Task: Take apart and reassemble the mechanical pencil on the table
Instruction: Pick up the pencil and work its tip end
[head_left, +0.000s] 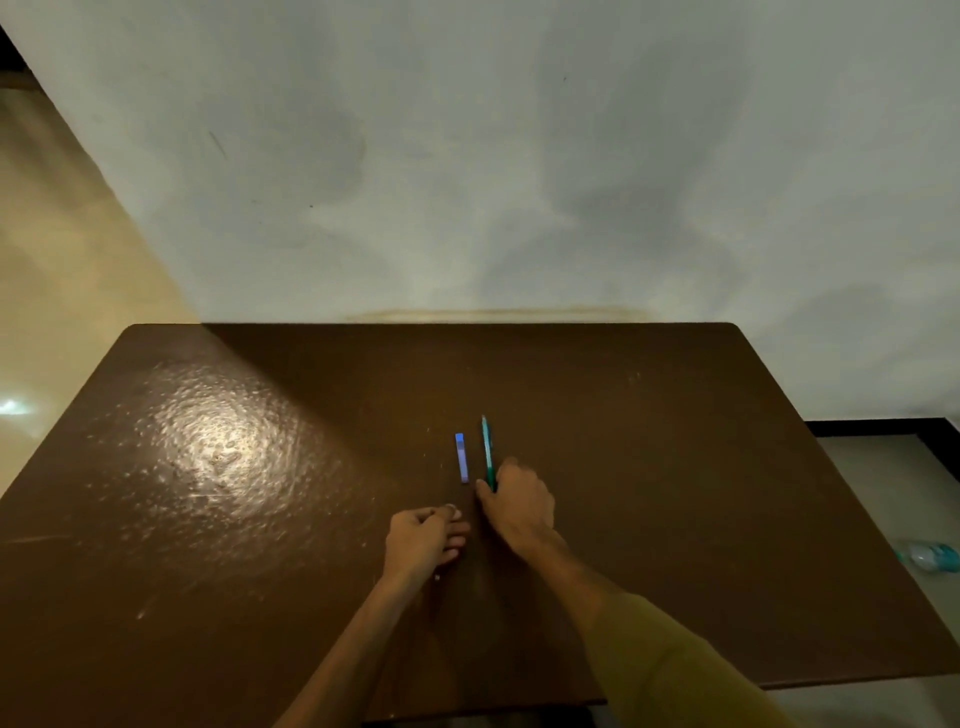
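Note:
A green mechanical pencil (486, 448) lies on the brown table (675, 467), its tip pointing away from me. My right hand (519, 501) rests over the pencil's near end, with thumb and fingers closed around it. A small blue lead case (461, 457) lies just left of the pencil, parallel to it. My left hand (423, 538) lies on the table near the case's near end, fingers curled, with nothing visible in it.
A pale wall stands right behind the table's far edge. A clear water bottle (927, 556) lies on the floor past the table's right edge. Glare marks the table's left half.

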